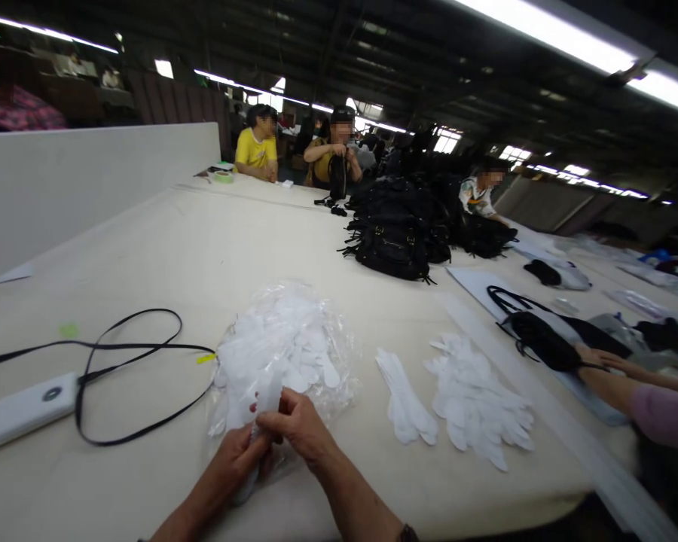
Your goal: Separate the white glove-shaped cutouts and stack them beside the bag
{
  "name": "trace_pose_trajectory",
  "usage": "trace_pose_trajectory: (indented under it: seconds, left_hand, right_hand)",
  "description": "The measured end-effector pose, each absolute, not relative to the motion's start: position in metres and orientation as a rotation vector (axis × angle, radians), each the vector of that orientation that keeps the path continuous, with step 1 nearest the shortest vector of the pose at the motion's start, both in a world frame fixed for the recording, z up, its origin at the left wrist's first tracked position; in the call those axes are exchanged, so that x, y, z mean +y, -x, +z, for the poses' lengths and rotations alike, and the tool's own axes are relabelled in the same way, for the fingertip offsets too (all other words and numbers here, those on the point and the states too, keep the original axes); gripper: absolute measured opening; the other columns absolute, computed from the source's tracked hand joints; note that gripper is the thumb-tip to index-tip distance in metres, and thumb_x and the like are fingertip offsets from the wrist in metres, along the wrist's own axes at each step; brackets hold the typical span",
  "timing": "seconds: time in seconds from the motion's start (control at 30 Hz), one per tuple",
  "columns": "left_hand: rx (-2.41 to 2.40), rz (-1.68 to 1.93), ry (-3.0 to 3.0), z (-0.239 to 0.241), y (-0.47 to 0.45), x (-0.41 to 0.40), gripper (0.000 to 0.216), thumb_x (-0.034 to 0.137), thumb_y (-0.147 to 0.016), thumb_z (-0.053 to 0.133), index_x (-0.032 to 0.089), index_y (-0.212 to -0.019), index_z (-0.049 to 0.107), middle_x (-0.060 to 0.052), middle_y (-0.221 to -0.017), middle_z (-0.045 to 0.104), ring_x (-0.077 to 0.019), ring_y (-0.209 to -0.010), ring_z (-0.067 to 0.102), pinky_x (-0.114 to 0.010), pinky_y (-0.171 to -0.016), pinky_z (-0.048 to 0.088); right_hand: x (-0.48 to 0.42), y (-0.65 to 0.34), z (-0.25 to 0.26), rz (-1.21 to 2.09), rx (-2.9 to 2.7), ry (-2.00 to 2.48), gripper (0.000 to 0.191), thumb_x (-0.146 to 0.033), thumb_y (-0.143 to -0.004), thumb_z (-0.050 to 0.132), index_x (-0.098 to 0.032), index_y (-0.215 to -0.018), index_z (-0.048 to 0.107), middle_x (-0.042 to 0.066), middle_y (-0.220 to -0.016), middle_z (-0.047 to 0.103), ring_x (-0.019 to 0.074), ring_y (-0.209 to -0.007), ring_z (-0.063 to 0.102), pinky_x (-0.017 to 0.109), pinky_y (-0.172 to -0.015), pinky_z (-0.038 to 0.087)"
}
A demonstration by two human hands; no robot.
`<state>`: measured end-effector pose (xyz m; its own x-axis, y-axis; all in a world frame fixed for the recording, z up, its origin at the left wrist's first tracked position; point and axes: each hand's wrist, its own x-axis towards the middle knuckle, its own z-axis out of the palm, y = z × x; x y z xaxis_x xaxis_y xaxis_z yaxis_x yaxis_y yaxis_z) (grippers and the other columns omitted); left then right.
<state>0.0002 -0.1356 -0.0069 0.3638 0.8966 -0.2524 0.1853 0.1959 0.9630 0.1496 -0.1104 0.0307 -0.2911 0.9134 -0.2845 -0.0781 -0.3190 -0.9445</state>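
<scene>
Both of my hands are closed on a thin white strip (270, 393) with a rounded shape, held upright over the table's near side. My left hand (238, 453) grips it low down, its fingertips partly hidden. Higher up, my right hand (297, 425) pinches the same strip between thumb and fingers. Just behind them lies a clear plastic bag (339, 339) full of similar white pieces (282, 331). To the right is a narrow fanned stack of white strips (405, 399), and beside it a wider loose heap of them (480, 399).
A white power bank-like block (28, 410) and a looped black strap (129, 346) lie at left. Black bags (395, 241) are piled further back. Co-workers sit across the table; another person's hands (604, 361) touch a black bag at right. A grey-white partition (96, 181) borders the left.
</scene>
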Motion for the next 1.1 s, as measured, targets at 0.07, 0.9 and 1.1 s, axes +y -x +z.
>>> trace_pose_trajectory:
  seconds: [0.07,0.9,1.1]
  left_hand:
    - [1.058,0.64,-1.377,-0.004,0.001,-0.135,0.05,0.061,-0.086,0.044,0.019,-0.062,0.059,-0.002,-0.052,0.063,-0.0182,-0.055,0.058,-0.029,-0.062,0.043]
    - [1.074,0.67,-1.319,0.015,-0.002,-0.137,0.042,0.056,-0.088,0.045,0.021,-0.089,0.068,-0.003,-0.075,0.072,-0.0245,-0.083,0.064,-0.033,-0.083,0.047]
    - [1.081,0.63,-1.363,0.009,-0.001,-0.133,0.048,0.062,-0.087,0.043,0.019,-0.081,0.065,-0.003,-0.07,0.069,-0.0226,-0.075,0.062,-0.033,-0.075,0.046]
  right_hand:
    - [-0.111,-0.145,0.026,1.76,-1.01,1.219,0.036,-0.043,-0.068,0.076,-0.015,-0.091,0.075,0.0,-0.069,0.065,0.0058,-0.051,0.043,0.021,-0.047,0.028]
    - [-0.131,-0.135,0.019,1.751,-0.783,0.963,0.055,-0.053,-0.07,0.072,-0.022,-0.114,0.063,0.009,-0.112,0.07,0.0098,-0.056,0.059,0.021,-0.043,0.042]
    - [-0.129,-0.14,0.019,1.784,-0.798,1.077,0.047,-0.051,-0.077,0.068,-0.012,-0.104,0.071,-0.001,-0.063,0.064,0.0051,-0.034,0.041,0.02,-0.032,0.028]
